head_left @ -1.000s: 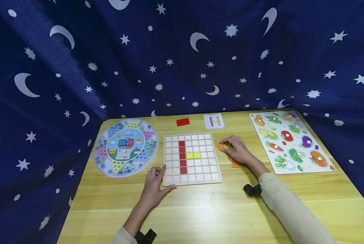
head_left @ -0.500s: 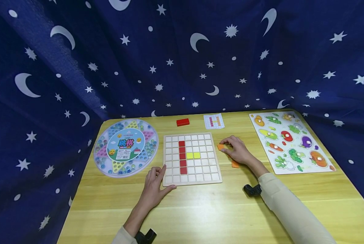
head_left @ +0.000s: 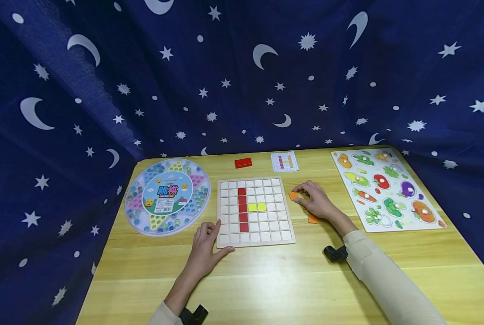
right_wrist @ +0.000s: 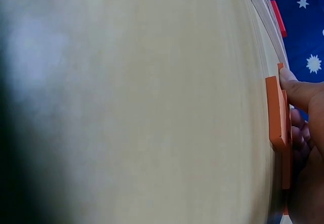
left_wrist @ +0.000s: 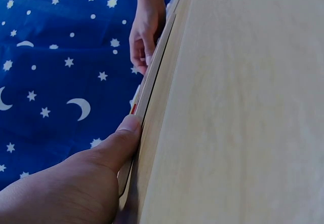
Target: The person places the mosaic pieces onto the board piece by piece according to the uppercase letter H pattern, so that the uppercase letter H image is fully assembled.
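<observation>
A wooden grid board (head_left: pixel 219 246) lies mid-table, with a column of red square tiles (head_left: pixel 243 207) and two yellow tiles (head_left: pixel 257 206) in its cells. At its near left corner rests my left hand (head_left: pixel 203 253), thumb on the front edge and index finger on the left edge. The left wrist view shows the thumb (left_wrist: pixel 119 140) pressing the board's rim. Right of the board, my right hand (head_left: pixel 316 201) pinches an orange tile (head_left: pixel 293 195) between thumb and fingers, low over the table. Other orange tiles (head_left: pixel 312 219) lie under and beside that hand, partly hidden.
Behind the board are a small red block stack (head_left: pixel 243 162) and a pattern card (head_left: pixel 284 161). A round marble-game board (head_left: pixel 167 197) stands to the left. At right lies a vegetable peg puzzle (head_left: pixel 388 189). A star-and-moon cloth (head_left: pixel 242 67) hangs behind the table.
</observation>
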Action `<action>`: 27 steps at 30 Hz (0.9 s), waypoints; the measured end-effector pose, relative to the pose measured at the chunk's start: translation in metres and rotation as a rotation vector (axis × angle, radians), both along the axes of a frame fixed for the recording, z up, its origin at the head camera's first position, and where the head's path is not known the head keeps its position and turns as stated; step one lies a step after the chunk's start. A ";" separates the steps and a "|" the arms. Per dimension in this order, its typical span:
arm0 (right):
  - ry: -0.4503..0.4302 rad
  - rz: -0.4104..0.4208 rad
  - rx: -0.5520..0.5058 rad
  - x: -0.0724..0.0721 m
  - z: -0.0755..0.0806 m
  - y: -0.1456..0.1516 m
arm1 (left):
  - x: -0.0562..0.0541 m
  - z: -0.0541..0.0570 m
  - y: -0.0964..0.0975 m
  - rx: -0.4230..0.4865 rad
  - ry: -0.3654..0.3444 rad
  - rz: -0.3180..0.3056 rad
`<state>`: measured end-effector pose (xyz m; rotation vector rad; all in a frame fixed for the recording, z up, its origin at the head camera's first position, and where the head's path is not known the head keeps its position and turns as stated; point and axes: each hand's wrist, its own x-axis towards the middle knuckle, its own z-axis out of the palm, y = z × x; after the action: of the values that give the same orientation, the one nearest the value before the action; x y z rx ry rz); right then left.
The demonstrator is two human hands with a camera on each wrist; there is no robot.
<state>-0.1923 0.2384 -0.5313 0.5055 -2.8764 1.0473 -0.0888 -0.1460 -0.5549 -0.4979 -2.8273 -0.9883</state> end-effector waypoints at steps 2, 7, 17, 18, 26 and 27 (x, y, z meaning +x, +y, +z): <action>0.001 0.001 0.001 0.000 0.000 0.000 | 0.000 0.000 0.000 0.000 0.002 0.000; 0.003 0.002 0.002 0.000 0.000 0.001 | 0.000 0.000 0.000 0.000 0.002 0.000; 0.006 -0.002 0.005 -0.001 -0.001 0.001 | 0.000 0.000 0.000 0.006 -0.004 0.001; 0.004 -0.003 0.003 -0.001 -0.001 0.001 | 0.000 0.000 0.000 0.006 -0.006 0.001; -0.006 -0.017 -0.004 0.000 -0.002 0.001 | -0.001 0.000 0.000 0.003 -0.011 0.001; -0.006 -0.019 -0.006 0.000 -0.002 0.001 | -0.001 0.000 0.000 0.003 -0.012 0.001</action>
<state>-0.1926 0.2390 -0.5330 0.4743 -2.8763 1.0569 -0.0895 -0.1461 -0.5548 -0.4910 -2.8357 -0.9992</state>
